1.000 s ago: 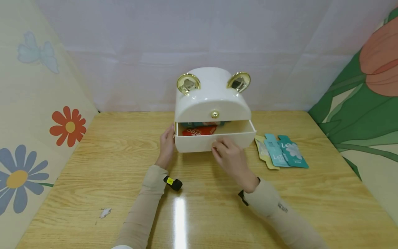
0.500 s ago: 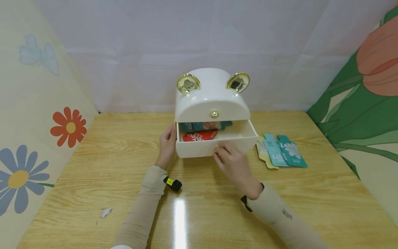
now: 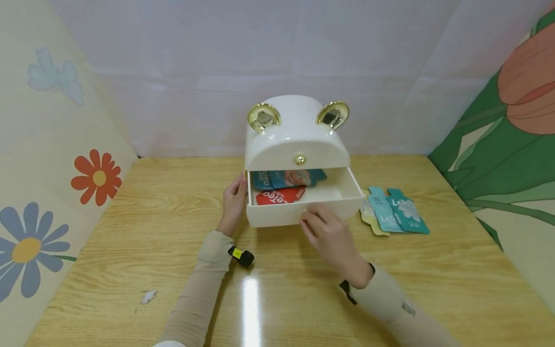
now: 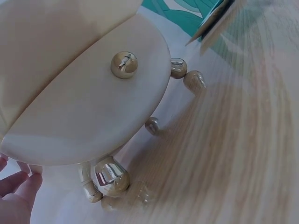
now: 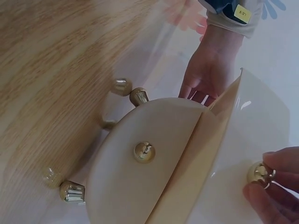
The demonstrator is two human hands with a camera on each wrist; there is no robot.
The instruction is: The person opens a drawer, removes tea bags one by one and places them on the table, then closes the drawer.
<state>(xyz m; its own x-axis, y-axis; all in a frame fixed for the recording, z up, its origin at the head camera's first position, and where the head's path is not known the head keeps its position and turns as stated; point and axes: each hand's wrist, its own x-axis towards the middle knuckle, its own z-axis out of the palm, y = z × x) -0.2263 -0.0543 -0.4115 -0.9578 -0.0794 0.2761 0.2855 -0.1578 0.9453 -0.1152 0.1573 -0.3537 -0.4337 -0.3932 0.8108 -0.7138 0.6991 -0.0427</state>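
Observation:
A glossy white storage box (image 3: 297, 123) with gold-rimmed ears stands at the table's back middle. Its middle drawer (image 3: 270, 215) is pulled out towards me. Inside lie a red packet (image 3: 279, 196) and teal packets (image 3: 299, 178), towards the left. My right hand (image 3: 331, 236) pinches the drawer's gold knob (image 5: 258, 173) between thumb and fingers, as the right wrist view shows. My left hand (image 3: 234, 205) rests against the box's left side, its fingers partly hidden behind it. Below the drawer, the rounded lower front (image 4: 88, 112) bears another gold knob (image 4: 124, 65).
Right of the box, yellow, light teal and dark teal flat packets (image 3: 407, 212) overlap on the wooden table (image 3: 173, 193). Gold feet (image 5: 73, 191) hold the box up. A white cloth (image 3: 195, 86) hangs behind; flower-painted panels (image 3: 26, 144) flank the table.
My right hand has drawn the drawer further out towards me, so more of the red and teal packets shows. The left hand has stayed at the box's side.

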